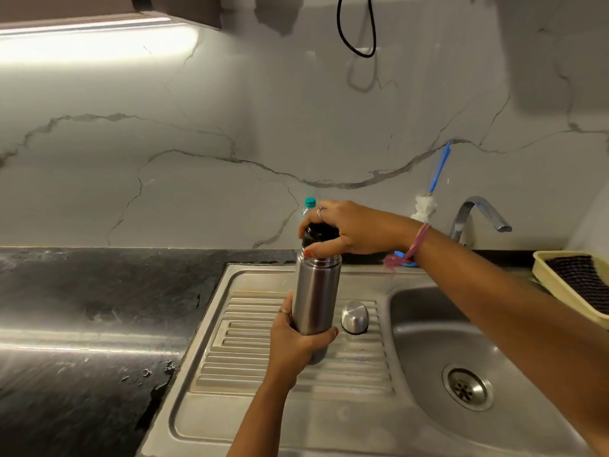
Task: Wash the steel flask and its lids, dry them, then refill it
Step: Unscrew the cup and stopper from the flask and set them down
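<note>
Inner lid being worked at the flask mouth, over the draining board.

Dark worktop (82,308) at left, bare stone. Left hand (296,341) wraps the lower body of the steel flask (316,291), held upright over the ribbed draining board (250,344). Right hand (342,230) curls over the black inner lid (318,234) at the mouth. Steel outer cap (355,317) lies just beside, sink (428,324) further right. Best: firm base grip, twist only the top.

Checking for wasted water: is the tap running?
Off. No stream falls from the tap spout, and the sink basin below shows no flowing or pooled water.
</note>
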{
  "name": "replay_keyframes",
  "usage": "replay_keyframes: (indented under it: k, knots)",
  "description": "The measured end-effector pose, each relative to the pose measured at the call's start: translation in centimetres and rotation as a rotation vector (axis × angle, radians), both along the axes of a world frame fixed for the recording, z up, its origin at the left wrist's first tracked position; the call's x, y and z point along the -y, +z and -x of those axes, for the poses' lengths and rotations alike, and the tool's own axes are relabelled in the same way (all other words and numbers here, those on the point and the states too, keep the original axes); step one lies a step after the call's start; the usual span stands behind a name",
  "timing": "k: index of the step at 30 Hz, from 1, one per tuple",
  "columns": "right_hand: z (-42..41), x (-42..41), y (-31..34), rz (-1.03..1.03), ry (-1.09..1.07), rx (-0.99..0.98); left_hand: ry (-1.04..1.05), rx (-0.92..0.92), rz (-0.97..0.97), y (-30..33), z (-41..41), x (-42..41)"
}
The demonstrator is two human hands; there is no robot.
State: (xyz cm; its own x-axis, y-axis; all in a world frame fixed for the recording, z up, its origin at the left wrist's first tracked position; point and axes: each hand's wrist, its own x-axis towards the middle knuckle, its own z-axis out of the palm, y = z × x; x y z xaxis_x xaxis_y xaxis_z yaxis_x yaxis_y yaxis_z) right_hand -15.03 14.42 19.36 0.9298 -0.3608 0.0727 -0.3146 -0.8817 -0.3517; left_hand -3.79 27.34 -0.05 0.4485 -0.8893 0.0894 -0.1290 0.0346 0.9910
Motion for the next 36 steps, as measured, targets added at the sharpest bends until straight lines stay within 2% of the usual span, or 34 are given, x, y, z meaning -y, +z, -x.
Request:
replay_keyframes:
  k: [3, 6, 11, 14, 18, 20, 23, 28, 33, 36]
  knots:
    - [0.8, 1.0, 1.6, -0.131, 0.109, -0.094, -0.005, -0.008, -0.008, -0.4, 0.0, -0.1]
    - [1.2, 1.0, 3.1, -0.179, 0.102, -0.146, 0.009, -0.028, -0.017, -0.6, 0.1, -0.1]
    - [0.0, -0.6, 2.6, 0.050, -0.152, -0.258, 0.012, -0.026, -0.014, -0.5, 0.1, 0.1]
    - [-0.6, -0.5, 2.2, 0.107, -0.100, -0.250, 0.004, -0.018, -0.008, -0.5, 0.0, 0.2]
    - [0.1, 0.2, 3.4, -0.136, 0.043, -0.289, 0.004, -0.013, -0.013, -1.0, -0.2, 0.0]
    - [-0.1, 0.0, 3.1, -0.089, -0.036, -0.289, 0.005, -0.010, -0.014, -1.1, -0.2, 0.1]
    - [-0.8, -0.1, 2.2, 0.094, -0.102, -0.286, 0.005, -0.010, -0.010, -1.1, -0.1, 0.1]
    - [-0.1, 0.3, 3.0, -0.057, 0.040, -0.293, 0.017, -0.034, -0.015, -1.3, -0.1, 0.0]
    - [-1.3, -0.9, 1.7, 0.261, -0.184, -0.287, 0.017, -0.032, -0.010, -1.3, -0.1, -0.1]
    - [-1.3, -0.8, 2.2, 0.183, -0.046, -0.283, 0.015, -0.041, -0.016, -1.3, -0.1, -0.1]
